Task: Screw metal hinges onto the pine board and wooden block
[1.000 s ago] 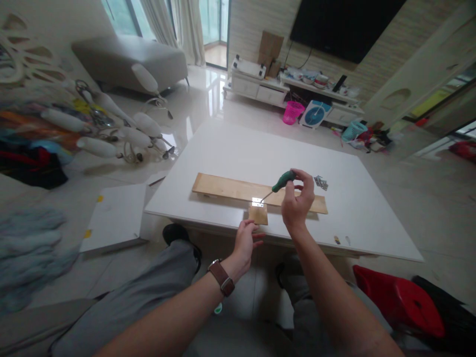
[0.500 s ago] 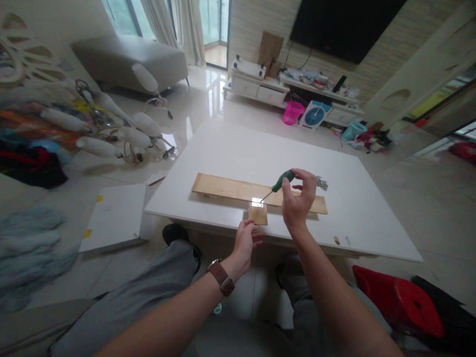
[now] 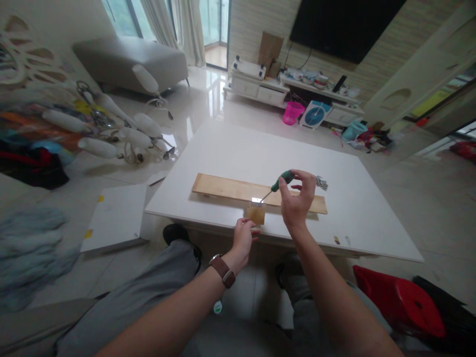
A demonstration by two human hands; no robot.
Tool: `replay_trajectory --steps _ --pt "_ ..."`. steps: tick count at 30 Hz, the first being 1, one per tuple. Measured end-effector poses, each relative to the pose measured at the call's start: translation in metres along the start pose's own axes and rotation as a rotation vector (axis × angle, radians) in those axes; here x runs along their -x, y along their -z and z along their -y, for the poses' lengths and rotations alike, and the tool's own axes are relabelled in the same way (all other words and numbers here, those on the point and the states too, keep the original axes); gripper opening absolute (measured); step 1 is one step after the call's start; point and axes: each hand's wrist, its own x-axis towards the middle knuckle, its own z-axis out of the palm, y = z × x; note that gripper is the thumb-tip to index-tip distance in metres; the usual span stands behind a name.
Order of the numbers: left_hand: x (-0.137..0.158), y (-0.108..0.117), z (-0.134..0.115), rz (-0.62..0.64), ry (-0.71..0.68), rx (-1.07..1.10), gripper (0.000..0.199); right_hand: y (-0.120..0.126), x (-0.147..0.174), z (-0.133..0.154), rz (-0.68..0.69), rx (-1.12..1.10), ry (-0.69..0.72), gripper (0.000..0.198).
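Observation:
My right hand point(image 3: 298, 198) grips the green handle of a screwdriver point(image 3: 285, 179), its shaft slanting down to the left. The tip meets a shiny metal hinge point(image 3: 256, 201) that lies between a long wooden board point(image 3: 226, 188) and a small square wooden block point(image 3: 256, 215). My left hand point(image 3: 244, 237), with a brown watch on the wrist, pinches the near left corner of the block. The long board lies across the white table point(image 3: 297, 153). Behind my right hand sits a cluster of metal hinges point(image 3: 322, 183), partly hidden.
Small bits point(image 3: 336, 240) lie near the table's front edge at right. A red stool point(image 3: 401, 302) stands on the floor at lower right, and a white panel point(image 3: 119, 213) lies at left. Beyond the table are a pink basket point(image 3: 293, 113) and a TV cabinet point(image 3: 256, 91).
The small wooden block has shifted slightly left and tilted, along with my left hand. My right hand and the screwdriver have hardly moved.

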Motion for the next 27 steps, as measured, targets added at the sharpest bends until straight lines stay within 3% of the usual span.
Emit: replay_trajectory --steps 5,8,12,15,17,23,27 --pt "-0.005 -0.010 -0.009 -0.059 -0.048 -0.115 0.026 0.002 -0.001 -0.002 0.018 -0.003 0.006 0.025" --pt "-0.011 -0.021 -0.032 -0.028 -0.242 -0.233 0.032 0.003 0.001 -0.006 0.047 -0.045 -0.026 0.031" --pt "-0.015 -0.040 -0.075 0.203 -0.689 -0.377 0.049 0.008 0.002 -0.006 0.119 -0.106 -0.042 0.032" --pt "-0.012 -0.053 -0.101 0.431 -0.891 -0.510 0.050 0.011 0.001 -0.002 0.165 -0.138 -0.052 0.030" --pt "-0.010 -0.060 -0.111 0.484 -0.951 -0.564 0.049 0.014 -0.001 0.000 0.184 -0.170 -0.060 0.029" --pt "-0.019 -0.070 -0.119 0.449 -0.992 -0.699 0.025 0.025 -0.005 -0.019 0.219 -0.248 -0.126 0.040" --pt "-0.026 -0.073 -0.125 0.341 -1.041 -0.838 0.026 0.029 -0.005 -0.037 0.225 -0.348 -0.135 0.040"
